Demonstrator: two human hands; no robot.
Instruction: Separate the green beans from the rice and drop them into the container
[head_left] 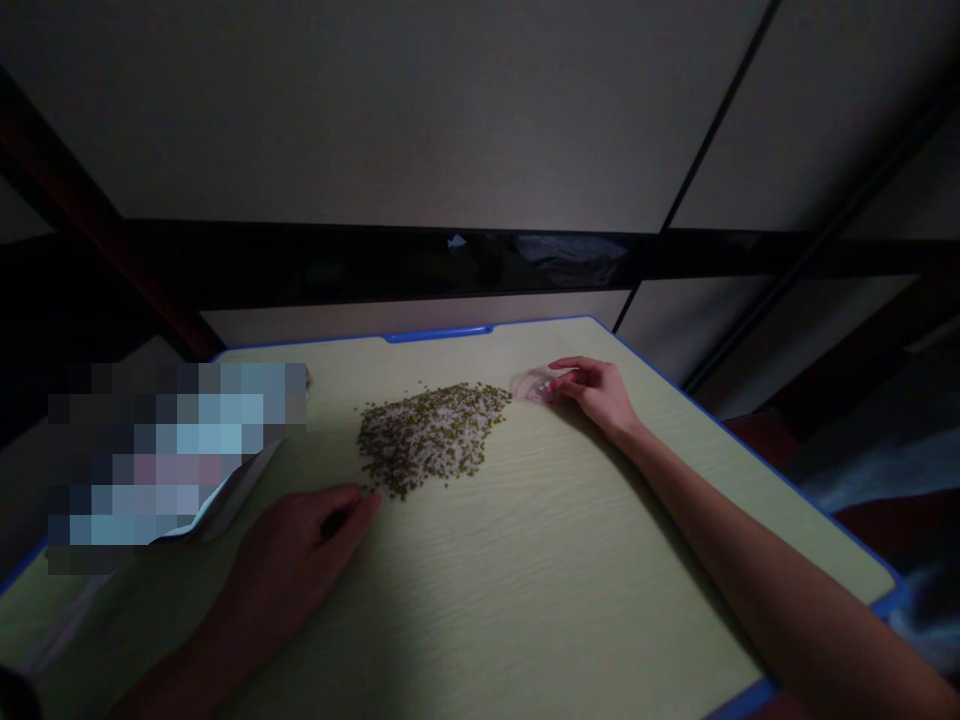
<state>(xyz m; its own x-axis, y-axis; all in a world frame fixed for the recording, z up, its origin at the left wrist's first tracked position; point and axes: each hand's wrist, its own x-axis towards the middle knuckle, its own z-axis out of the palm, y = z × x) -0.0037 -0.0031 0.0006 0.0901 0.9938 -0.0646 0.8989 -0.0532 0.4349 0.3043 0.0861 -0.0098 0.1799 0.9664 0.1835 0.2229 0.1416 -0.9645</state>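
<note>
A loose pile of small green beans mixed with pale grains [431,435] is spread over the light table. At its lower left edge is my left hand [300,535], with thumb and forefinger tips pressed together; whatever they may hold is too small to make out. Right of the pile, my right hand [600,395] has its fingers closed on the side of a small clear plastic dish [531,386]. The dish rests on or just above the table, and its contents are hard to see.
The pale green table [555,590] has a blue rim and a blue handle [439,334] at the far edge. On the left stands a lit screen, blurred out [187,450]. Cabinet panels [390,120] rise behind the table. The room is dim.
</note>
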